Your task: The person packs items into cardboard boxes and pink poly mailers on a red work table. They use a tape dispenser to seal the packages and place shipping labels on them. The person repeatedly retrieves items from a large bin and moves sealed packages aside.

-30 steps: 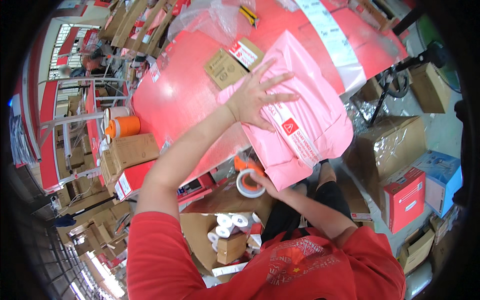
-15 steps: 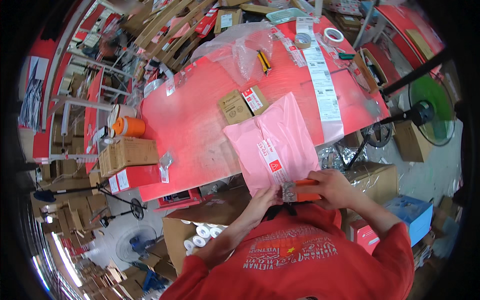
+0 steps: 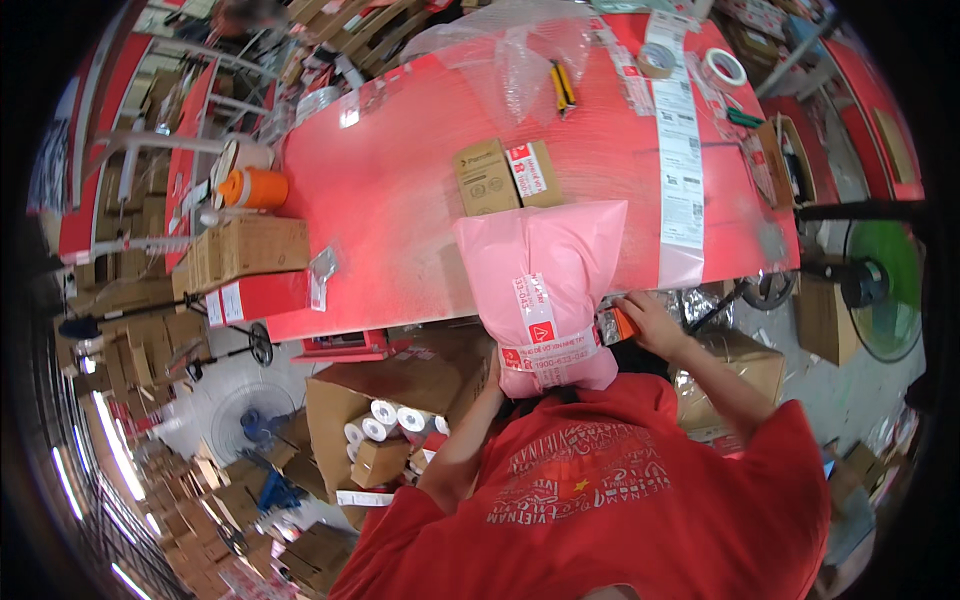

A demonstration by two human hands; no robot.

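Observation:
A pink plastic parcel (image 3: 530,260) lies at the table's near edge, its lower end over the edge, crossed by white-and-red tape strips. My right hand (image 3: 645,320) grips an orange tape dispenser (image 3: 622,324) just right of the parcel. My left hand (image 3: 492,378) is mostly hidden at the parcel's lower left side, so its fingers cannot be made out. A small cardboard box (image 3: 485,175) sits behind the parcel, touching or very close to it.
The red table (image 3: 370,190) holds bubble wrap (image 3: 500,60), a yellow cutter (image 3: 560,88), tape rolls (image 3: 722,67), a label strip (image 3: 680,150) and an orange jug (image 3: 262,188). An open carton (image 3: 335,390) with white rolls stands below; a green fan (image 3: 878,285) is at right.
My left hand has moved from spread on the parcel to its lower side. The dispenser has moved up to the parcel's right, and a crosswise tape strip now shows on the parcel.

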